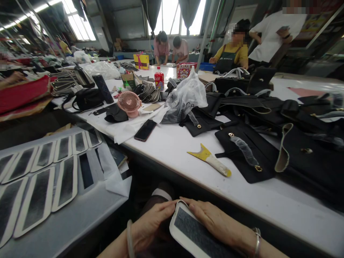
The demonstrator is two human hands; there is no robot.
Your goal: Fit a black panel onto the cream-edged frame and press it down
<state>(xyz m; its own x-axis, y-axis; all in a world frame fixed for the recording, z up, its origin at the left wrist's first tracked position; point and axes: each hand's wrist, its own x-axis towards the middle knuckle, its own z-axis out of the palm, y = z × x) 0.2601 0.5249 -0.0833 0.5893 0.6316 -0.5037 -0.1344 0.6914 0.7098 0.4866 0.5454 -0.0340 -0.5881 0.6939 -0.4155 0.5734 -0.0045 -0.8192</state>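
Below, rounded white-edged dark panel [195,233], fingers [163,209].

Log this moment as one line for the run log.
left hand: grips padded panel edge | right hand: rests on panel | site: lap, below white table | nearby: yellow scraper, phone

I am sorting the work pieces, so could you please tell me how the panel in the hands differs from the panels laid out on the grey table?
The held panel is single, gripped by the left hand and right hand over the lap; the laid-out panels are many, lying flat in overlapping rows, untouched. Both are dark with white borders and rounded corners.
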